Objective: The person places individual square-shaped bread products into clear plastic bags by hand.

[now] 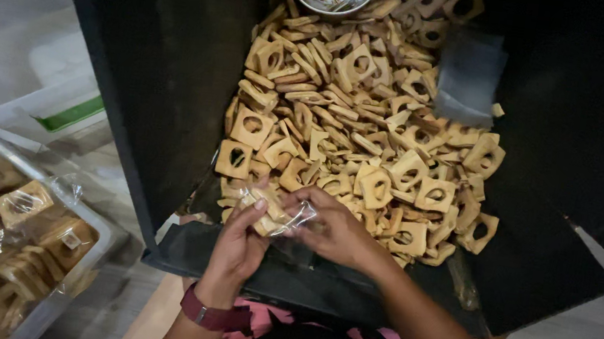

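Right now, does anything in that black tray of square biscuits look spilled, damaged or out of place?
Nothing looks spilled or broken. The square ring biscuits lie in a loose heap inside the black tray. One loose clear wrapper lies at the heap's upper right. Both hands, left hand and right hand, hold a small clear bag with biscuits.

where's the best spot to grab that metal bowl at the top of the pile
Probably the near rim of the round metal bowl, reached from above and the near side: its open mouth faces up, paper slips fill the inside, and tan square biscuits with holes crowd its base.
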